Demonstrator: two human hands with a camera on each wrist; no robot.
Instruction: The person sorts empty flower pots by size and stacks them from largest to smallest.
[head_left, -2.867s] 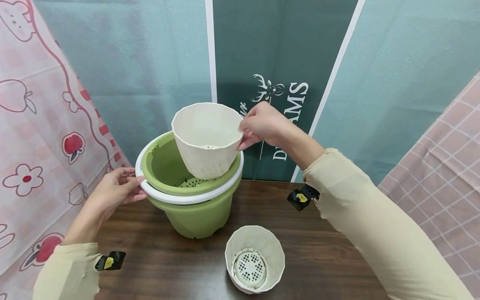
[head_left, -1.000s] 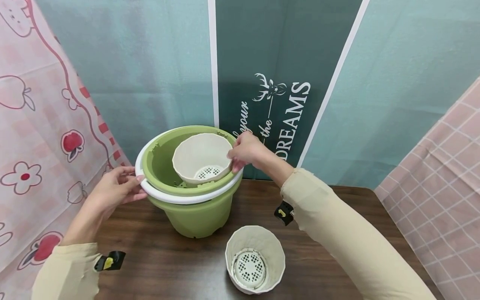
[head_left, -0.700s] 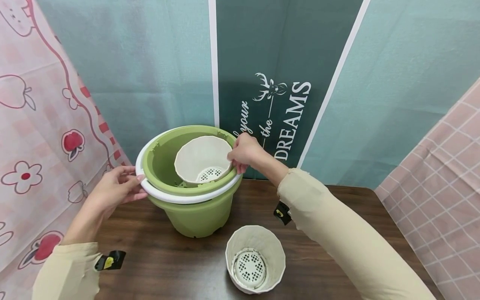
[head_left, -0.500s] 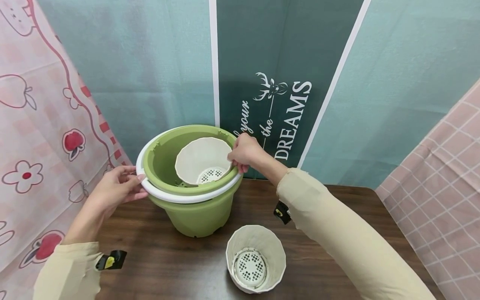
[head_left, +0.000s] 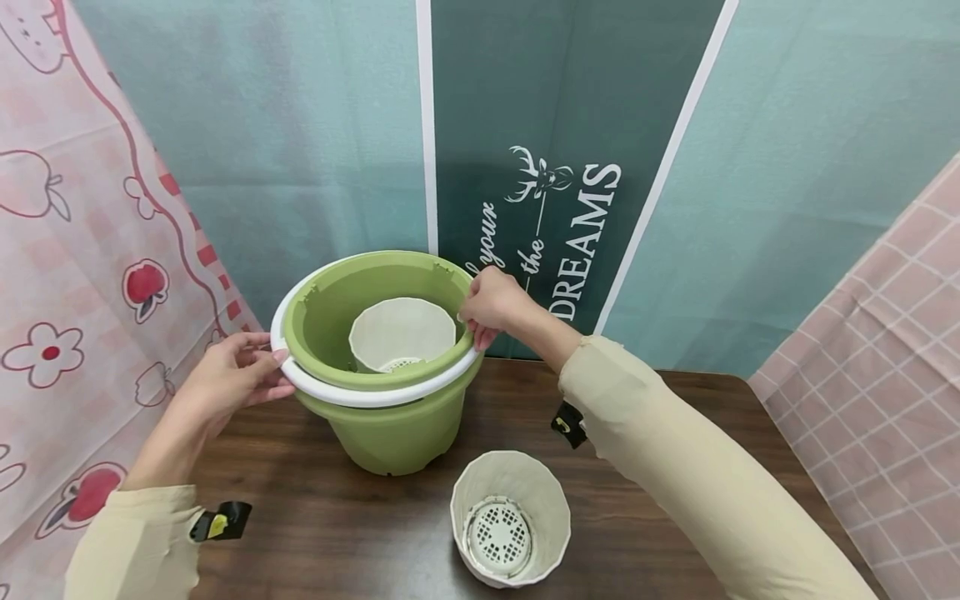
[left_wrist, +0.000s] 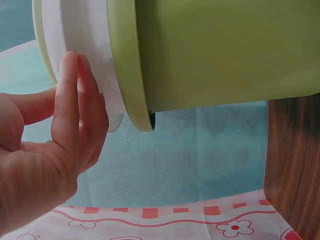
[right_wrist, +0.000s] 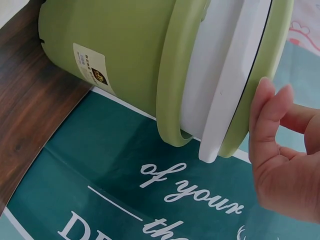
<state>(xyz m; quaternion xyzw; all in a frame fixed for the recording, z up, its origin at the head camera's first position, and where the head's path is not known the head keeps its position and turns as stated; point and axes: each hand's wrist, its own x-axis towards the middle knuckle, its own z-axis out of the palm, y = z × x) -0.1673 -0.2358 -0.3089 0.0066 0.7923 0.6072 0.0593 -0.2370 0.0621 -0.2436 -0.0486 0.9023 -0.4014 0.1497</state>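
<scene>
Several plastic flowerpots stand nested: a large green flowerpot outside, a white flowerpot within it, a second green flowerpot on top. Inside lies a small cream flowerpot with a faceted wall, its base partly hidden. My left hand grips the white rim at the stack's left, thumb above and fingers below. At the right side, my right hand straddles the top green rim with fingers against its outside, just apart from the cream pot. The right wrist view shows these fingertips at that rim.
Another cream flowerpot with a pierced base sits nearer on the dark wooden table. Behind the stack hangs a teal cloth with lettering. Pink patterned cloths bound the sides.
My right hand has lowered the cream flowerpot into the green one and let go; the pot has dropped deeper and slightly left. My left hand has stayed at the white rim.
</scene>
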